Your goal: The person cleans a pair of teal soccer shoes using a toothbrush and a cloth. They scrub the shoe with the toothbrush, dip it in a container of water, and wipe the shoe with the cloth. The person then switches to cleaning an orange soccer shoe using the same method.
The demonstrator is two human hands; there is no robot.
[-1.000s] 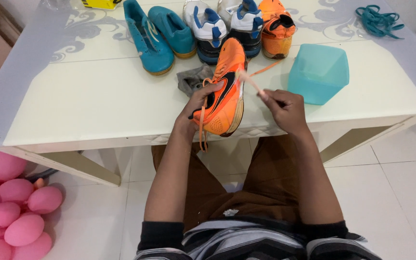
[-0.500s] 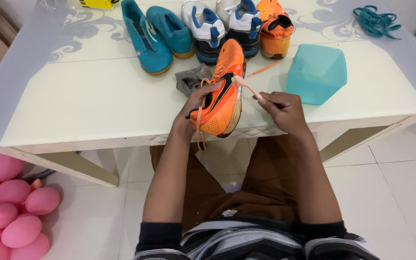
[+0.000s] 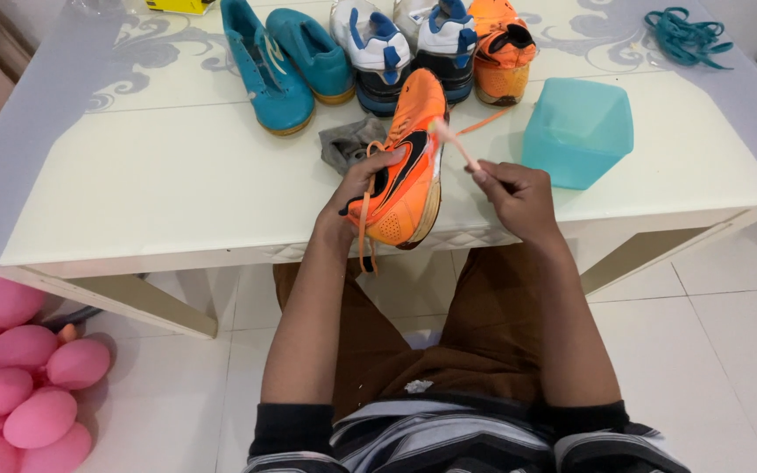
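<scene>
An orange shoe with a black side mark lies at the near edge of the white table, toe pointing away from me. My left hand grips its left side near the heel. My right hand pinches the tip of the orange lace, pulled taut to the right of the shoe. Another lace end dangles below the shoe, over the table edge.
A second orange shoe, two white-and-blue shoes and two teal shoes line the table's far side. A grey cloth lies behind the held shoe. A teal plastic tub stands right; teal laces far right. Pink balloons sit on the floor.
My right hand has drawn the lace a little further right and toward me. The shoe has stayed in my left hand, nearly still.
</scene>
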